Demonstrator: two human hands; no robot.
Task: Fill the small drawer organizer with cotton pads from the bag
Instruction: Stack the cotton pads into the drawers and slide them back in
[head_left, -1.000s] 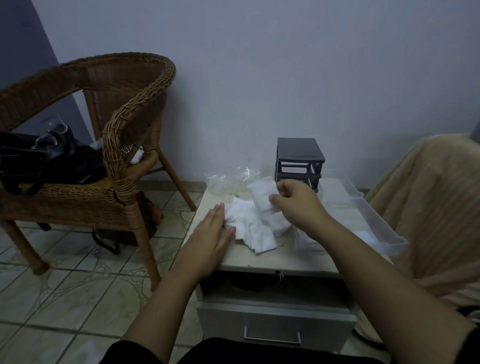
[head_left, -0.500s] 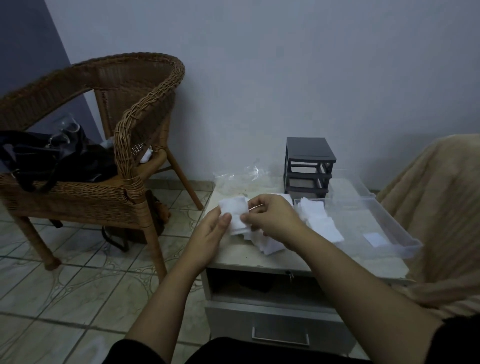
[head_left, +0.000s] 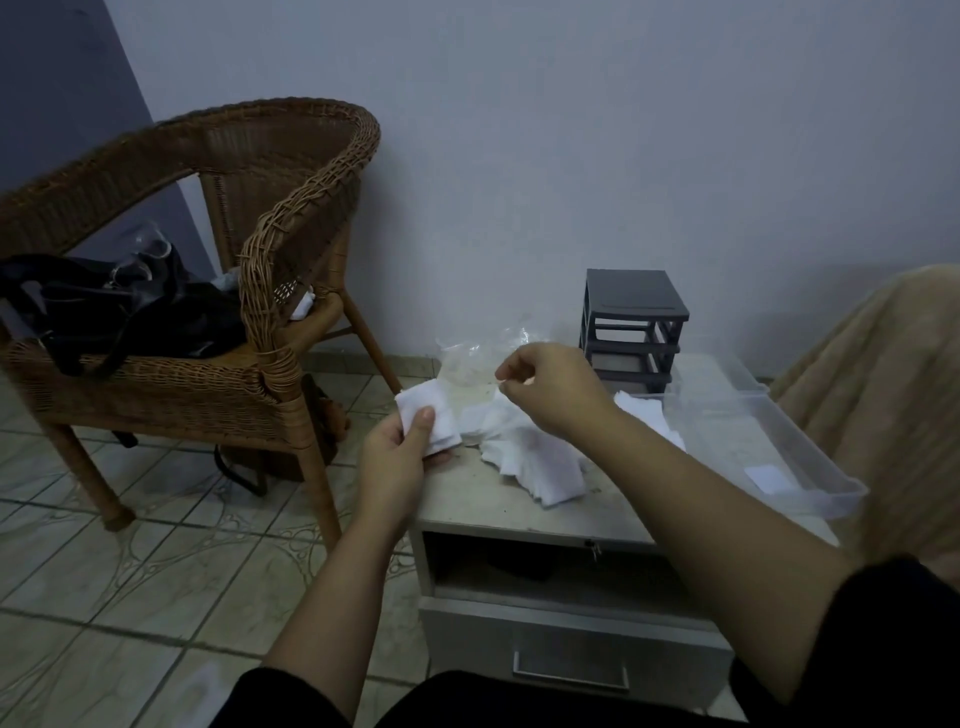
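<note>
I see left hand pinching small stack of white square cotton pads, thumb pressed on top. Beside it, right hand hovers over loose white pad pile, fingers curled; cannot tell whether pinching anything. Dark grey plastic drawer organizer stands behind.

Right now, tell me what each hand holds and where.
Left hand pinches a stack of cotton pads by its lower edge. Right hand: fingers curled, contents unclear.
</note>
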